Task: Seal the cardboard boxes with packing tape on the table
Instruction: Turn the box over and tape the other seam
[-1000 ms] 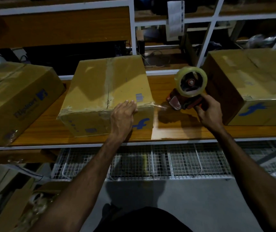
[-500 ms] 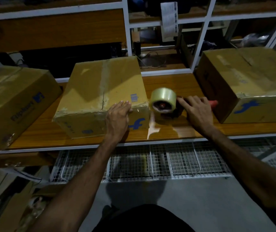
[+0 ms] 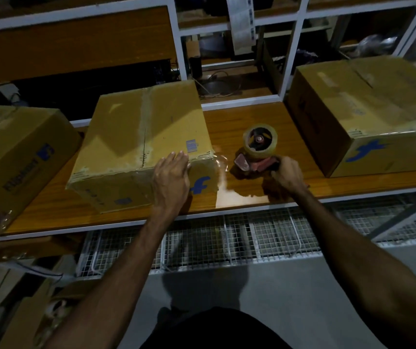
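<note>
Middle box (image 3: 141,144), flanking boxes (image 3: 13,157) (image 3: 368,109), tape dispenser (image 3: 257,152) alongside

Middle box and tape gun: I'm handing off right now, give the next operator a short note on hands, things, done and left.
Left hand: flat, pressing the near top edge of the middle box.
Right hand: grips the tape gun, just right of that box above the table.
Done: clear tape lies along the middle box's near edge, its loose end at the right corner; the top seam looks taped.
Left: free the tape end, smooth it down, then check the left box and right box; their seals cannot be judged fully.
</note>
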Available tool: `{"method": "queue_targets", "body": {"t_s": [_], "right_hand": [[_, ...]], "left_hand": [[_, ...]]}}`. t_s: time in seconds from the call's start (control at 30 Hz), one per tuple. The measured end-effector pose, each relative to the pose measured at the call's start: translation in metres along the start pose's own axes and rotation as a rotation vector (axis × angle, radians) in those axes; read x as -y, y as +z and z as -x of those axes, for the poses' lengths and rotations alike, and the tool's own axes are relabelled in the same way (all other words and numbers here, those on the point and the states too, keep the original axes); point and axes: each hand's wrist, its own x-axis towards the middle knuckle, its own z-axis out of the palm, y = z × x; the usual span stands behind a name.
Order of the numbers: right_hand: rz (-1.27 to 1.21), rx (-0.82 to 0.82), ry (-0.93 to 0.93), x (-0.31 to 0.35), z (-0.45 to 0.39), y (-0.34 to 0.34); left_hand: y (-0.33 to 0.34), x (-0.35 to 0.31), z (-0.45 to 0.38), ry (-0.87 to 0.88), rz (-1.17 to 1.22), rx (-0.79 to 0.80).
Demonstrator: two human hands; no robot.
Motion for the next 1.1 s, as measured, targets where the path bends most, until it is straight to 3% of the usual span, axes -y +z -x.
{"method": "queue_targets", "body": {"t_s": [0.23, 0.5, 0.63, 0.7, 0.73, 0.87, 0.93, 1.1], "right_hand": [[-0.121, 0.078, 0.29, 0.024, -0.035, 0.033], [-0.165, 0.079, 0.329, 0.035, -0.036, 0.042], [0.044, -0.156, 0.194, 0.058, -0.016, 0.038], [-0.201, -0.251, 0.152, 0.082, 0.002, 0.04], [-0.412, -0.223, 0.19, 0.094, 0.009, 0.042], [-1.253, 0.292, 0.49, 0.12, 0.028, 0.047], [-1.348, 0.435, 0.532, 0.124, 0.031, 0.048], [-1.428, 0.336, 0.526, 0.133, 0.023, 0.047]], "left_hand": [[-0.007, -0.006, -0.003, -0.004, -0.027, 0.036], [-0.011, -0.007, -0.005, 0.009, -0.051, 0.084], [-0.012, -0.008, -0.005, 0.006, -0.049, 0.074], [-0.012, -0.008, -0.005, 0.003, -0.052, 0.067], [-0.012, -0.008, -0.005, 0.004, -0.056, 0.064], [-0.012, -0.008, -0.005, 0.008, -0.062, 0.069], [-0.012, -0.008, -0.005, 0.01, -0.061, 0.072], [-0.012, -0.008, -0.004, -0.003, -0.048, 0.07]]}}
